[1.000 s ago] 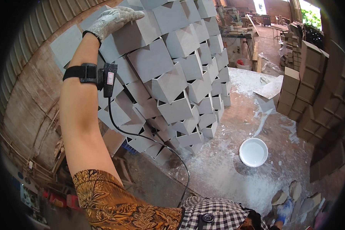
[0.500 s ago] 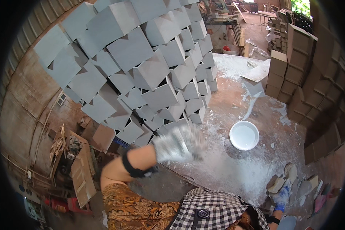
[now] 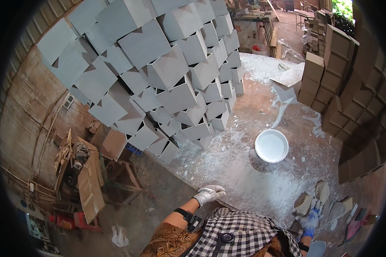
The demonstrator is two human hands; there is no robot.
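- The left hand (image 3: 207, 195), in a white glove, is at the near edge of the surface (image 3: 227, 171), in front of the person's black-and-white checked garment (image 3: 240, 227).
- Its fingers (image 3: 219, 189) are loosely bent and partly spread, with nothing seen in them; whether they touch the edge cannot be told.
- A black strap with a small device (image 3: 194, 221) sits around the left forearm, below a brown patterned sleeve (image 3: 167, 240).
- The right hand (image 3: 309, 220), in a glove stained blue and white, reaches over the right part of the surface.
- Its fingers point toward two rough beige lumps (image 3: 322, 191), which lie just beyond it; how far they are open, and whether they grip a lump, cannot be told.
- A round white tub (image 3: 273, 161) of white liquid (image 3: 271, 145) stands on the surface, apart from both hands.
- A tall stack of grey boxes (image 3: 171, 73), set at alternating angles with dark gaps between, rises beyond the left hand, well apart from it.
- Brown boxes (image 3: 336, 70) are piled along the right side.
- White smears mark the surface around the tub.
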